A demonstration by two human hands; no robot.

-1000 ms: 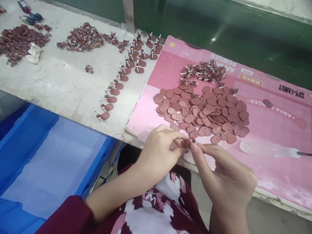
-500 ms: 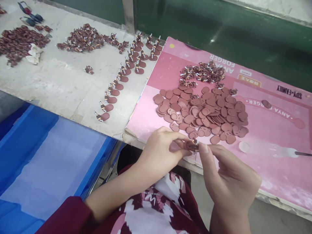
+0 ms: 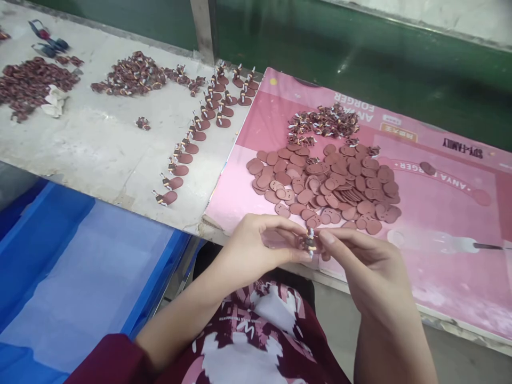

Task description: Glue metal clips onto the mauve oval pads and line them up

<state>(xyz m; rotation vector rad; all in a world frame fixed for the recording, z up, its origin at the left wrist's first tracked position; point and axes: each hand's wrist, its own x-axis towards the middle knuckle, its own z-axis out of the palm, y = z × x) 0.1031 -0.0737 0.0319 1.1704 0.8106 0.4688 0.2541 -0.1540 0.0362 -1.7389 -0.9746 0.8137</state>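
Close to the front edge of the pink board, a tiny brown, white and yellow figurine (image 3: 309,243) is held between my hands. My left hand (image 3: 250,248) pinches it from the left with thumb and fingers. From the right, my right hand (image 3: 370,264) has its thumb and fingertips closed at the figurine's other side. Whether a base is under it is hidden by the fingers. Just beyond the hands lies a heap of reddish-brown oval bases (image 3: 340,184), some with small holes. Behind them sits a pile of loose figurines (image 3: 330,121).
On the white table, figurines on oval bases (image 3: 192,146) stand in slanting rows. Further left are brown piles (image 3: 132,74), a white crumpled scrap (image 3: 55,101) and dark tools (image 3: 48,40). A clear bottle with a thin tip (image 3: 432,241) lies right. Blue bins (image 3: 92,256) stand front left.
The figurine has turned between my fingers, now showing more of its white and yellow parts. My right hand has shifted slightly left, and the camera view has moved a little.
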